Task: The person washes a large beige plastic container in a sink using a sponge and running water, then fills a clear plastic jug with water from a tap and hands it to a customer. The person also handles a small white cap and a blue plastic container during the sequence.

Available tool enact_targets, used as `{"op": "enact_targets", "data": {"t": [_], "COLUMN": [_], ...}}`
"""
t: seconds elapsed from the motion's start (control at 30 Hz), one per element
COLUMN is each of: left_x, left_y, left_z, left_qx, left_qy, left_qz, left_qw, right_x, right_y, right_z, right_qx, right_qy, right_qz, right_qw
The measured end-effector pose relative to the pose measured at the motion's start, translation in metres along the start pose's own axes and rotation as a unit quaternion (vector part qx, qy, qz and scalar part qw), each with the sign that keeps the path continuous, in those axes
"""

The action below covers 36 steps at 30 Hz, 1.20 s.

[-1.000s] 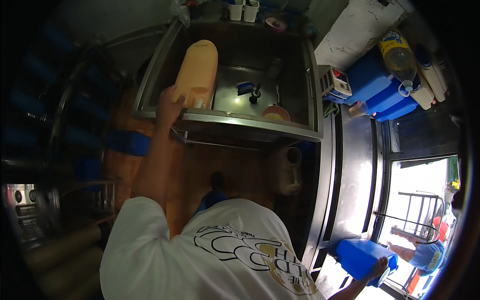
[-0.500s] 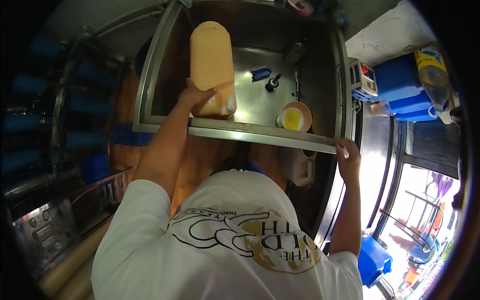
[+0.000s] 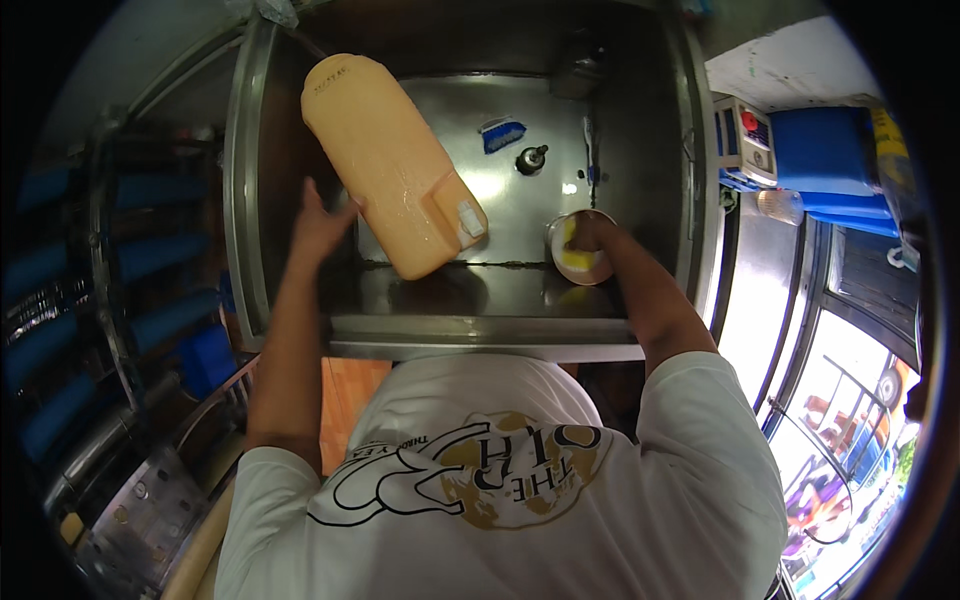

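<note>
A large orange-tan plastic jug lies slantwise in the stainless steel sink, its far end toward the left. White suds or a white patch show near its closest corner. My left hand is at the jug's left side, fingers spread, with the thumb close to or touching it. My right hand reaches into a small round bowl at the sink's near right. Its fingers are bent onto a yellow sponge there; the fingertips are partly hidden.
On the sink floor are a blue scrub brush, a small dark knobbed piece and a slim long-handled brush. A dark block-like object stands in the far right corner. Blue containers stand right of the sink.
My right hand has left the sink's front rim and gone into the bowl. The jug has turned, its far end swinging left, and my left hand has shifted left off its front face.
</note>
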<state>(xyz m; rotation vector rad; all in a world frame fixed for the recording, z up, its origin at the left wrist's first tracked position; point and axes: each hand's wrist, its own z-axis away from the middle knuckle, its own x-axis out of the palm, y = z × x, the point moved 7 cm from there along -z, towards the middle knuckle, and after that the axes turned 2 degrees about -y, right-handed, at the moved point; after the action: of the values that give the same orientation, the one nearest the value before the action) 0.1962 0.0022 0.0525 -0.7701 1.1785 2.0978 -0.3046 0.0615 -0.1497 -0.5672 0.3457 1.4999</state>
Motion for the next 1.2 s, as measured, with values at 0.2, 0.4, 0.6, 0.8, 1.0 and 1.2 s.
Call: {"op": "enact_targets", "data": {"t": [0.2,0.4,0.6,0.8,1.0,1.2], "left_x": [-0.097,-0.062,-0.077,-0.097,-0.088,-0.067], "left_y": [0.041,0.074,0.079,0.100,0.077,0.060], "left_z": [-0.157,-0.238,-0.218,-0.172,-0.153,-0.148], "left_qx": [0.187,0.115,0.106,0.190,0.179,0.138], "left_qy": [0.152,0.042,-0.065,0.035,0.092,0.086], "left_qz": [0.035,0.002,-0.012,-0.021,0.020,-0.039], "left_qw": [0.970,0.992,0.992,0.981,0.979,0.986], "right_x": [0.035,0.049,0.064,0.039,-0.016,-0.032], "right_y": [-0.026,-0.011,0.001,0.011,0.011,0.006], "right_z": [-0.002,-0.008,-0.009,-0.002,0.027,0.042], "right_qx": [-0.032,-0.057,0.012,0.016,0.059,0.020], "right_qy": [-0.091,-0.093,-0.186,-0.058,-0.001,0.008], "right_qz": [0.022,-0.015,-0.016,-0.008,-0.040,0.073], "right_qw": [0.995,0.994,0.982,0.998,0.997,0.997]}}
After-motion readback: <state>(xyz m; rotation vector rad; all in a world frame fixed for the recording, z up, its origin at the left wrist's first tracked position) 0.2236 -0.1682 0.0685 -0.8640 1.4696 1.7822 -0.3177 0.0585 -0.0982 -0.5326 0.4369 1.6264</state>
